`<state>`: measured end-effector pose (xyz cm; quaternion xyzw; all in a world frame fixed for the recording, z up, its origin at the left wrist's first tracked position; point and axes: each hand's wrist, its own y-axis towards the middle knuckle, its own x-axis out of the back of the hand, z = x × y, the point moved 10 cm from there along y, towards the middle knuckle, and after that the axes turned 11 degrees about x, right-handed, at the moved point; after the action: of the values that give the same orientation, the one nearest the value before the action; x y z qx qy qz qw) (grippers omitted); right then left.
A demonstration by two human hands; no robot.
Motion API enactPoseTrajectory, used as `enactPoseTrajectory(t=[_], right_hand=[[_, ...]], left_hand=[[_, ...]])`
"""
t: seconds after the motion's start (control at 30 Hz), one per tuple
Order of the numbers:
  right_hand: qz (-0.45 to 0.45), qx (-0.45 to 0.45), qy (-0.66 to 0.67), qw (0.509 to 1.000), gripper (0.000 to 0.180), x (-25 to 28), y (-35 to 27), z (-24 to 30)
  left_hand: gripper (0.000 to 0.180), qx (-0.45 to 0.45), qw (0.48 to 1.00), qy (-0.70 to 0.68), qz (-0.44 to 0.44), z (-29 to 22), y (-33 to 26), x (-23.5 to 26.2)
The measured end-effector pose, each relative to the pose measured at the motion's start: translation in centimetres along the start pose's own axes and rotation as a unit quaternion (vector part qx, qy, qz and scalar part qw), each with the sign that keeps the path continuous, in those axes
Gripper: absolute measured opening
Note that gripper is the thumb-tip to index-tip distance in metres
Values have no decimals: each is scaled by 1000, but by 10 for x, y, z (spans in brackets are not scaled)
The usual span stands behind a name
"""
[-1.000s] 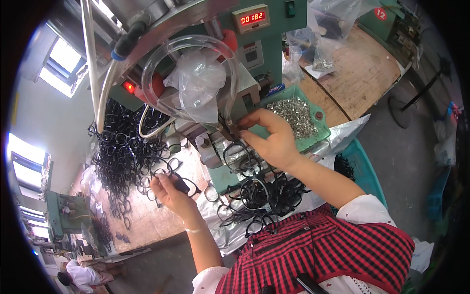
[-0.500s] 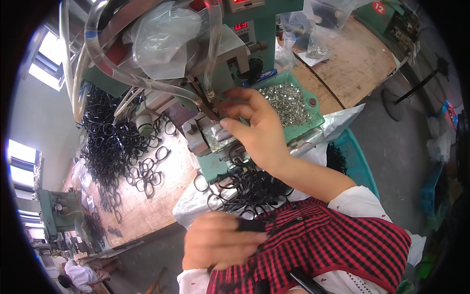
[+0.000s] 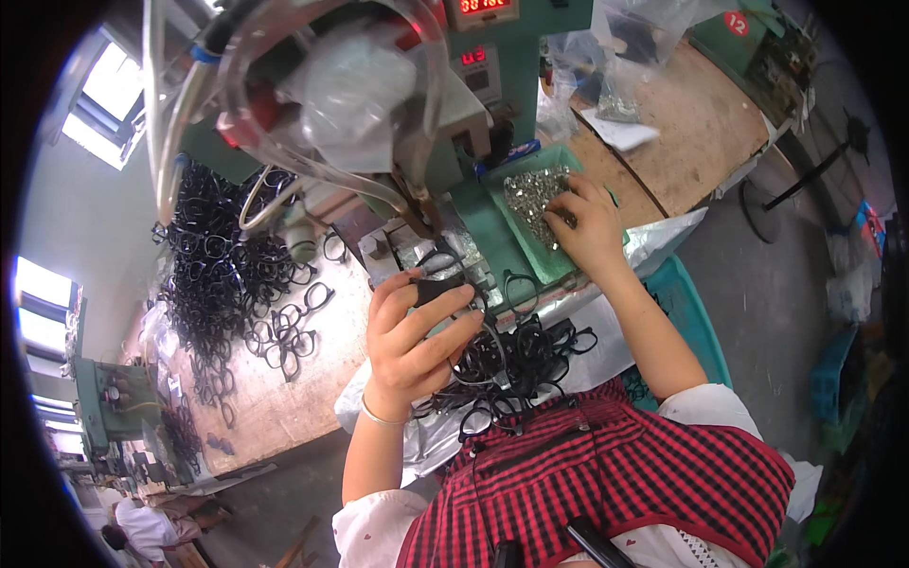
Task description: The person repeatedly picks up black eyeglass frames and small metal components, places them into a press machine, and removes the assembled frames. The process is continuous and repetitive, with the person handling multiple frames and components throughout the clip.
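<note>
My left hand (image 3: 412, 341) is closed around a black glasses frame (image 3: 440, 287), just in front of the machine's metal work fixture (image 3: 381, 248). Part of that frame is hidden by my fingers. My right hand (image 3: 589, 227) reaches into a green tray (image 3: 530, 254) of small shiny metal pieces (image 3: 532, 197). Its fingers are bent together over the pieces, and whatever lies between the tips is too small to make out. Below the fixture, a pile of black glasses frames (image 3: 511, 364) lies on silvery sheeting, close to my left fingers.
The green machine (image 3: 544, 66) stands ahead, with clear hoses (image 3: 355, 189) and a plastic bag (image 3: 355, 104) hanging over the fixture. A large heap of black frames (image 3: 213, 237) covers the table's left side. A teal basket (image 3: 696, 317) is at the right.
My right hand has left the machine's fixture and moved right into the metal pieces. My left hand has risen from near my lap to the fixture with the glasses frame.
</note>
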<state>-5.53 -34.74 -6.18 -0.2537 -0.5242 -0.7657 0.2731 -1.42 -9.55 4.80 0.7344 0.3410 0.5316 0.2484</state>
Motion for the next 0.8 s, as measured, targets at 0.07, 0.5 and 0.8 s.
enactPoseTrajectory(t=[0.07,0.5,0.8], right_hand=[[-26,10,-8,1000,12,8,3,6],[-231,-303,419,824,16,-11,-36,-51],[-187,-229,372,880,15,-11,-6,-16]], left_hand=[[24,0,1000,-7,1,1,0,-2],[21,333,866,235,-291,75,-100,135],[37,561,688,460,18,286,-156,131]])
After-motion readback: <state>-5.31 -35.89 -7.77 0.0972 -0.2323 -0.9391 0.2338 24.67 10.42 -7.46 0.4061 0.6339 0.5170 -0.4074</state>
